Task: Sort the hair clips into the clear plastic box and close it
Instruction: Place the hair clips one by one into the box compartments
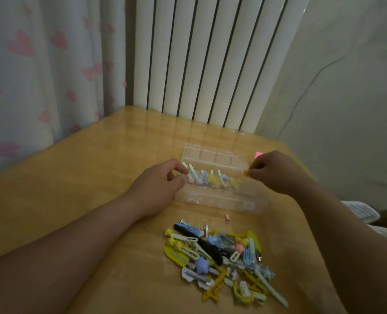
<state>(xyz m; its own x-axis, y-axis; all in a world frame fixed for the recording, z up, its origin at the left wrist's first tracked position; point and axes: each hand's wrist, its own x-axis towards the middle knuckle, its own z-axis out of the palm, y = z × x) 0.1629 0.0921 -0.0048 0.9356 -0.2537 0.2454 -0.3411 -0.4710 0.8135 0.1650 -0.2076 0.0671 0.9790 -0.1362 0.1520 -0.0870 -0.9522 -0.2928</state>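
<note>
Pastel hair clips (210, 180) line one row of the open clear plastic box (219, 201); most lie piled on the wooden counter (74, 177). Right hand (271, 173) pinches a yellow clip (246, 173); the left hand (158, 184) has curled fingers, grip unclear.

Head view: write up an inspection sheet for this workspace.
Surface: wooden table, glossy.
Job's things: clear plastic box, lid open, clips inside; pile of hair clips loose in front of it.
Clutter: small pink piece near the box; pink item beyond its right end.
Hands: right hand pinches a small yellow clip at the box's right end; left hand at its left end, grip unclear.
Cables: thin dark line on the wall, cable or crack, cannot tell.
Surroundings: white radiator, heart-print curtain.
</note>
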